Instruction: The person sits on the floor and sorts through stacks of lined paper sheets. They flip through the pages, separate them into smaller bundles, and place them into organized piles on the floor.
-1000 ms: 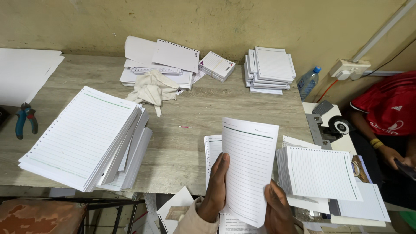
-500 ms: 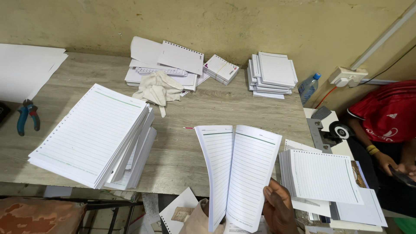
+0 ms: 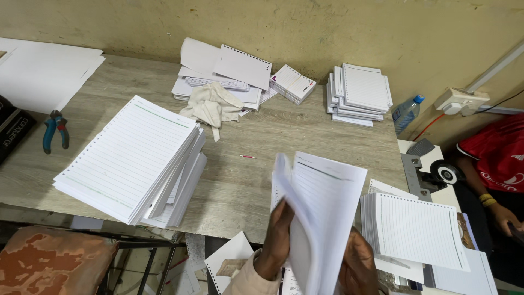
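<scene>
- Left hand [image 3: 275, 240] and right hand [image 3: 357, 262], fingers clamped on the lined sheets [image 3: 322, 213], near right, above the worktop [image 3: 262, 158] edge.
- Sheets are bowing; a loose pinch could spill them to the floor.

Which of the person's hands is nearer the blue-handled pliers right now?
Left. The left hand grips the ruled sheets on the side toward the pliers, which lie far left on the table. The right hand is farther right.

My left hand [image 3: 277, 240] and right hand [image 3: 357, 267] sit half hidden behind the blurred lined sheets [image 3: 319, 218] I hold. The frame's bottom edge cuts off my wrists and the sheets' lower ends.
</scene>
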